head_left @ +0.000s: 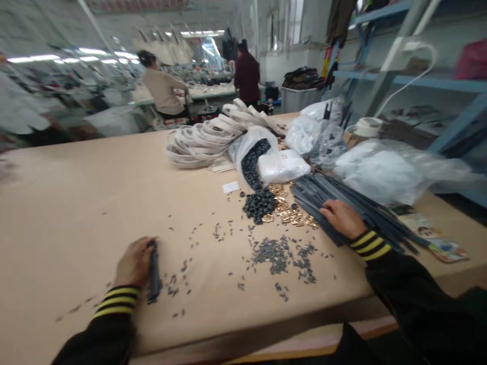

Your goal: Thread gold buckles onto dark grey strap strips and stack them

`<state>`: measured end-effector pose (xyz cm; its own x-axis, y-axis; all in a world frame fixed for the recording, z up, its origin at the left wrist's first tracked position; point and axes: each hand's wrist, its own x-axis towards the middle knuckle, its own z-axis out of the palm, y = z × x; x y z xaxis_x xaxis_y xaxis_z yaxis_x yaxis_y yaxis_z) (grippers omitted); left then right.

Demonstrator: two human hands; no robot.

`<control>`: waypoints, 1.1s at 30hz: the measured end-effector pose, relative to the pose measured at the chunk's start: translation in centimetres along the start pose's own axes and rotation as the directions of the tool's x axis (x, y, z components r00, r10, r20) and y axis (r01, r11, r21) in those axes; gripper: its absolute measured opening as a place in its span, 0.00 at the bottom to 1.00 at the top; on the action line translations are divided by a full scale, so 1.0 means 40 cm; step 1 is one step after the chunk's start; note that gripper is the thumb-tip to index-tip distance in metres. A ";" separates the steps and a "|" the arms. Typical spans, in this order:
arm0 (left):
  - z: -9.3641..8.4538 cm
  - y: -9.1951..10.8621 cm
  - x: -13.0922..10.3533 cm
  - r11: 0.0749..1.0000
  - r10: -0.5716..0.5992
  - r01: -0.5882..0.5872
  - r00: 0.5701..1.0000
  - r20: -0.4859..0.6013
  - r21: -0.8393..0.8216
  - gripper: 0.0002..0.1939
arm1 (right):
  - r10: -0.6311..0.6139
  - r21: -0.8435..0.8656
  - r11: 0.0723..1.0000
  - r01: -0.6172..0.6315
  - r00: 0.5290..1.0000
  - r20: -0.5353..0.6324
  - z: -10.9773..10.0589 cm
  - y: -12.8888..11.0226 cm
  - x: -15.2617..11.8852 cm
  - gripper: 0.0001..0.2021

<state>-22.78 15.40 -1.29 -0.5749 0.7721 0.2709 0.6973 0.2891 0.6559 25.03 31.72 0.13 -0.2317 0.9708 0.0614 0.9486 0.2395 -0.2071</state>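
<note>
My left hand (135, 261) is closed around a short dark bar-like piece (153, 274), possibly folded strap, at the left of the table. Blur hides its exact kind. On the right, my right hand (344, 218) lies on a bundle of long dark grey strips (323, 190), its fingers curled onto them at the near edge. Many tiny dark pieces (272, 255) are scattered across the table between my hands. Behind them are a heap of black rings (261, 204) and a spread of gold-coloured metal parts (283, 203).
Coiled pale webbing (205, 139) lies at the table's back, beside an open plastic bag (243, 147) of black rings. Filled clear bags (380, 165) line the right side near a blue shelf rack (403, 81). Several people (165, 88) stand beyond the brown-covered table (76, 203).
</note>
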 end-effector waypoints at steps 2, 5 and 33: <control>0.000 -0.033 0.007 0.999 -0.007 0.005 0.998 0.061 0.034 0.08 | -0.070 0.301 0.951 0.066 0.998 0.004 -0.015 -0.021 -0.025 0.08; 0.011 -0.043 0.010 0.999 -0.015 0.011 0.995 0.097 0.045 0.15 | -0.268 0.817 0.573 -0.063 0.928 0.260 -0.029 -0.091 -0.098 0.12; 0.168 0.327 -0.467 0.361 -0.176 0.680 0.722 0.670 -0.638 0.13 | -0.582 0.792 0.231 -0.565 0.572 0.578 0.086 -0.294 -0.354 0.22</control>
<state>-0.04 8.55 -2.49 -0.2511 0.8851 -0.3919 -0.4123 0.2685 0.8706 16.42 15.19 -1.64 -0.8090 0.4222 -0.4089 0.1791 -0.4856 -0.8556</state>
